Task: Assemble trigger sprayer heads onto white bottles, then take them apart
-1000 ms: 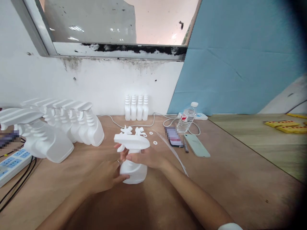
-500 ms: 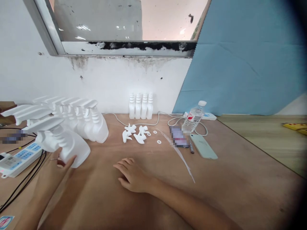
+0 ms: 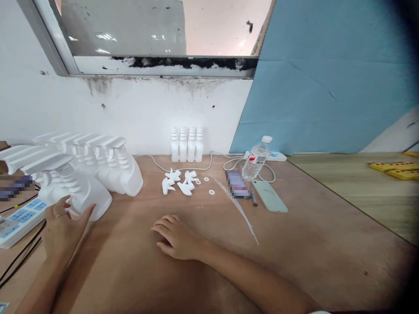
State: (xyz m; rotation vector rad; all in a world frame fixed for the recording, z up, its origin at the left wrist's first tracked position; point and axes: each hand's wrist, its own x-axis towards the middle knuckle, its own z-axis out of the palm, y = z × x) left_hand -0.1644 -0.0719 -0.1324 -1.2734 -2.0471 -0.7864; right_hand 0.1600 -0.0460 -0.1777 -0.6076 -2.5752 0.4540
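My left hand (image 3: 62,226) is at the lower side of a white spray bottle (image 3: 93,194), its thumb and fingers spread and touching or very near it. That bottle stands beside others at the front of a group of white trigger spray bottles (image 3: 131,172) on the left. Over the middle of the wooden table (image 3: 137,270), my right hand (image 3: 175,237) rests palm down, holding nothing, with fingers loosely bent and thumb apart. Beyond it lie several loose white trigger heads (image 3: 186,187) and flat white rings (image 3: 211,192).
Several small white bottles (image 3: 186,146) stand against the wall. To the right are thin clear tubes (image 3: 244,216), a blurred purple item (image 3: 238,185), a pen (image 3: 254,198), a pale green phone (image 3: 270,197) and a water bottle (image 3: 256,163). A power strip (image 3: 22,222) with black cables lies left.
The front spray bottle has moved left and back, up against its neighbour. My left hand's grasp on it has loosened. My right hand stays put; the view has turned slightly right.
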